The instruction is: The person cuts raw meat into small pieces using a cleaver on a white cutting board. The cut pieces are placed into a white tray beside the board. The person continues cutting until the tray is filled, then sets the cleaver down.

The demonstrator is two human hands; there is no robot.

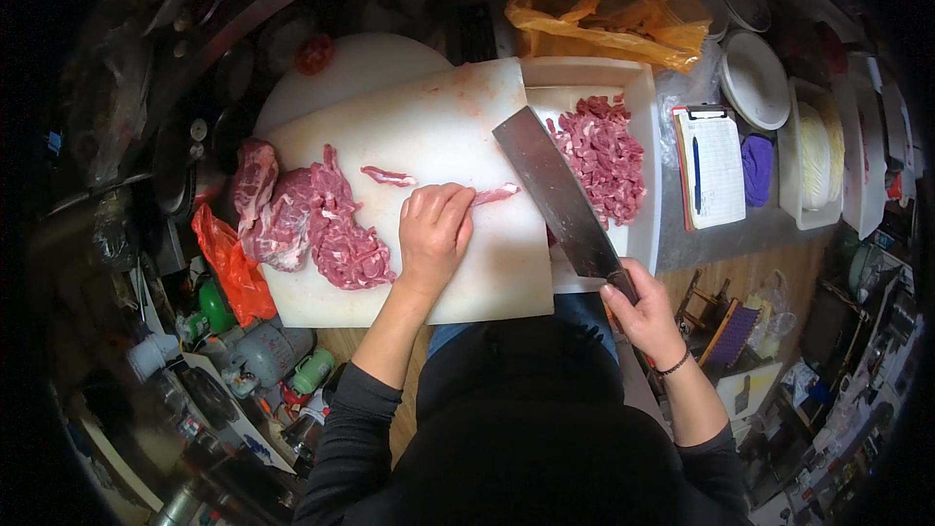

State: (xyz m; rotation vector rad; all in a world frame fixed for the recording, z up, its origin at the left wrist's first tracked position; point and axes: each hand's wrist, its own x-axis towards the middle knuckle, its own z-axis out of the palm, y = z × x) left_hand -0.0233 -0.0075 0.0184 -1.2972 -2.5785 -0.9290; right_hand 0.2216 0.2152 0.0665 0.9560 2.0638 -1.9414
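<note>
My left hand (437, 232) presses a thin strip of raw meat (498, 194) against a white cutting board (482, 285), its fingers curled over the strip's near end. In my right hand (646, 310) is the handle of a broad cleaver (562, 197). The blade slants up and left across the board's right edge, apart from the strip. Another short strip of meat (387, 176) lies just beyond my left hand. Larger raw pieces (292, 215) are piled at the board's left side. Cut chunks of meat (603, 157) fill part of a white plastic tub (643, 109) on the right.
An orange plastic bag (606, 7) lies behind the tub. To the right are a clipboard with a written sheet (719, 175), a purple cloth (757, 169) and a container of cabbage (814, 157). A red bag (230, 263) hangs at the board's left edge. A round white board (372, 62) sits behind.
</note>
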